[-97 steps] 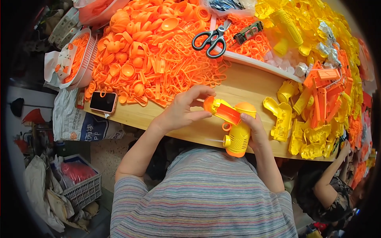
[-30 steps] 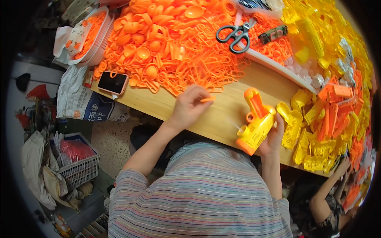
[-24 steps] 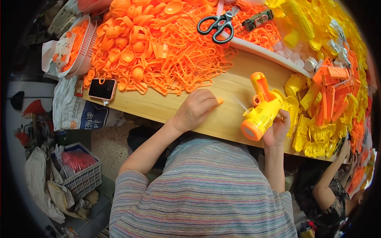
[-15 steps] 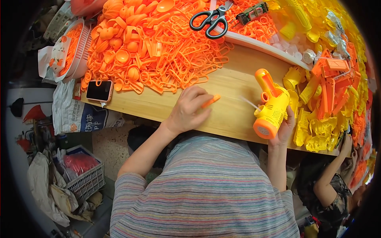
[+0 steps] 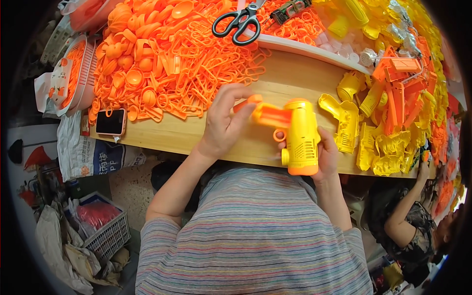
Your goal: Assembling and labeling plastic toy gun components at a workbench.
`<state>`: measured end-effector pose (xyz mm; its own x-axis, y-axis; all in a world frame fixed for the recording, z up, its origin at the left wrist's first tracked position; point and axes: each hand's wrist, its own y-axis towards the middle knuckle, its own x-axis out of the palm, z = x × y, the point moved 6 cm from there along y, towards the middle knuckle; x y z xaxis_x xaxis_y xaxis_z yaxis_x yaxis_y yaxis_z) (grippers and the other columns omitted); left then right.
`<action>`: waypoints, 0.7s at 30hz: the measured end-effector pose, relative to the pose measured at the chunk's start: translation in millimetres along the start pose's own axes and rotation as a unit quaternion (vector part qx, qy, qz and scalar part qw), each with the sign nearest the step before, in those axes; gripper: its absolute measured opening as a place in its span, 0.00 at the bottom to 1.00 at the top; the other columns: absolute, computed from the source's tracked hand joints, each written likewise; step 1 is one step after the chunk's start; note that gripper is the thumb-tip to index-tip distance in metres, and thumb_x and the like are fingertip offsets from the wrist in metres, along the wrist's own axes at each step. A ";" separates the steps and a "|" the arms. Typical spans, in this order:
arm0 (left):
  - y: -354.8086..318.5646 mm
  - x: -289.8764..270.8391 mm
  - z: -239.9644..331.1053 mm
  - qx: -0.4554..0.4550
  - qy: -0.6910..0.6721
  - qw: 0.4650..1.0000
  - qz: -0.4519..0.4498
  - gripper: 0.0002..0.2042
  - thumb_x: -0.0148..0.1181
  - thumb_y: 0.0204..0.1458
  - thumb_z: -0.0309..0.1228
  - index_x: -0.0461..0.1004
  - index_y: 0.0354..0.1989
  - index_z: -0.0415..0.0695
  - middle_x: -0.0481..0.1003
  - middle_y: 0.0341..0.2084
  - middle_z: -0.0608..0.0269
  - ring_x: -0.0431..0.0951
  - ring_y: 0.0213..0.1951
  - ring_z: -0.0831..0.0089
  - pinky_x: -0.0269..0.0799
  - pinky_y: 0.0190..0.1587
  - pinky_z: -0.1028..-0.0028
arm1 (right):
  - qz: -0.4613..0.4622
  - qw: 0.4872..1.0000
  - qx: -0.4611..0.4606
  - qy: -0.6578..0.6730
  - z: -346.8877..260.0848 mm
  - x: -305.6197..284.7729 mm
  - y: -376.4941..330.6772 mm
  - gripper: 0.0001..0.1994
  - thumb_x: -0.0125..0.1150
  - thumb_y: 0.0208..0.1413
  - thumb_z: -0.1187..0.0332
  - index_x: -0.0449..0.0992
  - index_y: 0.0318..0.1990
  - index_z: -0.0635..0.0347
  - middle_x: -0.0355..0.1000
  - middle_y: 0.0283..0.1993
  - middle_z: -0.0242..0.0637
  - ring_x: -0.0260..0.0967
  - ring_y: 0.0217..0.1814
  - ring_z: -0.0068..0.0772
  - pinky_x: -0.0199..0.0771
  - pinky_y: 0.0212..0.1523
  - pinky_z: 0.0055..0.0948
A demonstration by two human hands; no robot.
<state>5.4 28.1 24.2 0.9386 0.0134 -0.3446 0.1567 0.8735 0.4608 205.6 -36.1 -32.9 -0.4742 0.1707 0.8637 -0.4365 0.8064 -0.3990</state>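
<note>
My right hand (image 5: 325,153) grips a yellow and orange toy gun (image 5: 304,137) by its body, from the right side. The toy's handle, with an orange inner part, points left toward my left hand (image 5: 225,120). My left fingers pinch a small orange plastic piece (image 5: 240,106), close against the handle's end. Motion blur hides whether the piece touches the handle. An orange ring-shaped trigger (image 5: 279,135) shows below the handle. On the table to the right of the toy lies a yellow half shell (image 5: 347,129).
A heap of orange plastic parts (image 5: 147,64) covers the table's far left, beside a phone (image 5: 111,122). Black-handled scissors (image 5: 239,22) lie at the back. Yellow shells (image 5: 388,152) and orange parts (image 5: 400,93) pile up at right. Another person's arm (image 5: 410,196) is at far right.
The toy gun has moved left and turned, so its handle now points at my left hand. My left hand has brought the orange piece up to the handle's end.
</note>
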 end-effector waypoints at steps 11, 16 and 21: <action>25.6 59.9 21.8 -0.169 -0.145 0.831 -0.510 0.10 0.62 0.55 0.34 0.76 0.37 0.39 0.76 0.36 0.62 0.75 0.40 0.73 0.69 0.45 0.75 | -0.015 0.971 0.191 -0.140 27.0 14.2 17.3 0.49 0.24 0.56 0.26 0.56 0.64 0.67 0.71 0.49 0.65 0.76 0.45 0.60 0.81 0.40 0.45; 15.7 53.1 11.6 -0.184 -0.137 0.846 -0.482 0.12 0.63 0.55 0.36 0.78 0.40 0.39 0.77 0.37 0.62 0.76 0.41 0.73 0.71 0.45 0.74 | 0.019 0.965 0.163 -0.206 26.3 12.3 20.3 0.34 0.36 0.66 0.41 0.59 0.63 0.64 0.72 0.52 0.54 0.77 0.47 0.49 0.81 0.44 0.41; -1.5 51.5 -11.3 -0.331 -0.251 0.873 -0.257 0.08 0.63 0.53 0.31 0.81 0.38 0.41 0.76 0.38 0.60 0.76 0.45 0.73 0.71 0.50 0.72 | -0.049 0.977 0.170 -0.122 28.6 15.4 14.2 0.32 0.48 0.63 0.46 0.57 0.64 0.63 0.70 0.53 0.54 0.77 0.46 0.50 0.82 0.40 0.43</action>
<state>50.0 33.1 -3.4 0.8387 -0.5330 0.1117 0.5412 0.7930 -0.2797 170.2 -38.2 -34.0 -0.5673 -0.0702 0.8205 -0.6975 0.5706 -0.4335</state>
